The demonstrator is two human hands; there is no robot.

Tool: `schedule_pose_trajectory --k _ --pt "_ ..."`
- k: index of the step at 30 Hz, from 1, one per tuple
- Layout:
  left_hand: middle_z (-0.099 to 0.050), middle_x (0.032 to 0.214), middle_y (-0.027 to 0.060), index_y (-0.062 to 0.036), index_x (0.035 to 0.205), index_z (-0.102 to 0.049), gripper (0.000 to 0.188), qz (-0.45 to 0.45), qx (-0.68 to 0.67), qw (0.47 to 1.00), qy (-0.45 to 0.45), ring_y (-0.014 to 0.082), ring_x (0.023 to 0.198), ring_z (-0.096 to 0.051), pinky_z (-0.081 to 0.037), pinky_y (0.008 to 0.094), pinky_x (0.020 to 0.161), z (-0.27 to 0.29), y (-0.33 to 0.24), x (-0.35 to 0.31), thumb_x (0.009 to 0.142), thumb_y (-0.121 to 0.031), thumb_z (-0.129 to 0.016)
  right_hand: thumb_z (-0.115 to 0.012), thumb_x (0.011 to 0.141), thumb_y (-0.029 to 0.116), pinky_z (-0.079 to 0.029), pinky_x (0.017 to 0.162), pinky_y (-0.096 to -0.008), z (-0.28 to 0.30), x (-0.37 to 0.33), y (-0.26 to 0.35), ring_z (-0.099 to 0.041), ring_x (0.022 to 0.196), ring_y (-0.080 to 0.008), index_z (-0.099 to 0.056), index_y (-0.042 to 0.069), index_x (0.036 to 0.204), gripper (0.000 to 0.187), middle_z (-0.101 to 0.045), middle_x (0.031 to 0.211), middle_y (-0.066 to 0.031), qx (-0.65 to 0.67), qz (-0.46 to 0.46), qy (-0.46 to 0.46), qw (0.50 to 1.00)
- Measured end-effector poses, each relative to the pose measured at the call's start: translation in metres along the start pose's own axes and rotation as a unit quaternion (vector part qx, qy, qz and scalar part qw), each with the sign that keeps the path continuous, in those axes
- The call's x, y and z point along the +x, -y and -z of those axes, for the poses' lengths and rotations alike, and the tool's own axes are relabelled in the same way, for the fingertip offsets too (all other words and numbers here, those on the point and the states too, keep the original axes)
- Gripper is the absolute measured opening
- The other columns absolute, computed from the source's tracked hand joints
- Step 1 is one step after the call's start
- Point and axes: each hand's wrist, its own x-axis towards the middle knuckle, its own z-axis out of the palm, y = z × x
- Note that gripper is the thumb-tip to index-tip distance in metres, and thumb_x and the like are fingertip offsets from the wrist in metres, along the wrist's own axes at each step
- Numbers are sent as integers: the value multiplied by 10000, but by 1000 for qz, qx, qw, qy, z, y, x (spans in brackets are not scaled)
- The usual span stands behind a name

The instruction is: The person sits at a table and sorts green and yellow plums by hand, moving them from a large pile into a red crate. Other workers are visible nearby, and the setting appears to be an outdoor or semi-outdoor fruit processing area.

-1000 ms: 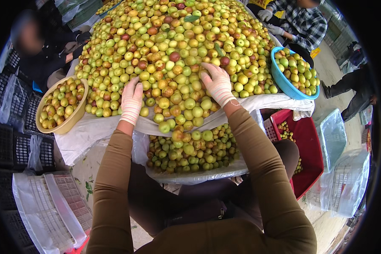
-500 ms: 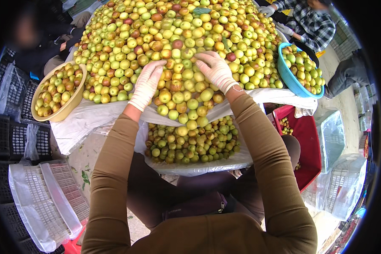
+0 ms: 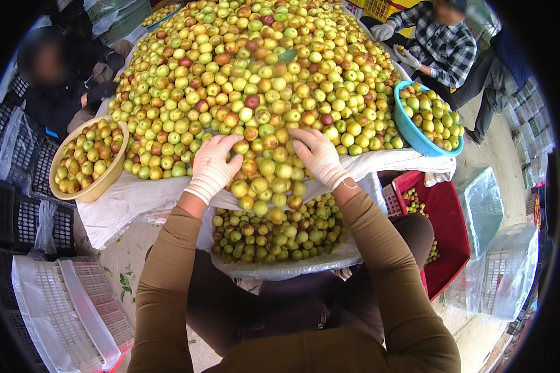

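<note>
A large heap of jujubes (image 3: 249, 74), yellow-green with brown and reddish patches, covers the table in front of me. My left hand (image 3: 213, 163), in a pale glove, rests at the heap's front edge with thumb and fingers apart. Opposite it my right hand (image 3: 317, 155), gloved too, curves its spread fingers against the fruit. Between the two hands a band of jujubes runs over the edge. Below, a plastic-lined crate (image 3: 280, 270) full of jujubes stands in front of my lap. Neither hand is closed round a fruit.
A tan basin (image 3: 64, 168) of jujubes stands at the left and a blue basket (image 3: 406, 127) of them at the right. A red crate (image 3: 457, 242) lies near my right knee. Plastic-covered crates (image 3: 62, 304) are stacked at the left. Co-workers sit on both far sides.
My hands have drawn slightly nearer to me, and the left thumb and fingers are spread wider. The jujubes between them have shifted toward the crate. My view has tilted up a little.
</note>
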Motion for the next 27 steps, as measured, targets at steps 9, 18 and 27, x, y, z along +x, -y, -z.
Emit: schedule_pose_trajectory --k 9,18,27 --pt "-641 1042 122 -141 1161 -630 449 -21 174 984 42 334 986 -618 -518 446 858 -10 -6 15 763 -296 -769 -626 905 327 -459 1032 -442 21 11 19 -558 1183 -367 -605 144 1328 461 -618 1244 -166 -72 -67 147 984" --pt "-688 1008 48 -8 1205 -571 399 214 -659 716 -79 187 821 -690 -538 291 653 12 55 13 875 -209 -671 -632 891 236 -524 925 -453 -1 61 44 -630 1070 -376 -628 150 1248 367 -590 1268 -195 -227 -33 269 935" --pt "-654 870 7 -86 1078 -679 225 318 -641 695 -68 135 699 -602 -436 250 574 27 42 4 903 -227 -700 -481 1007 388 -541 751 -481 17 37 7 -681 828 -389 -664 58 990 378 -704 844 -182 -134 -113 50 983"
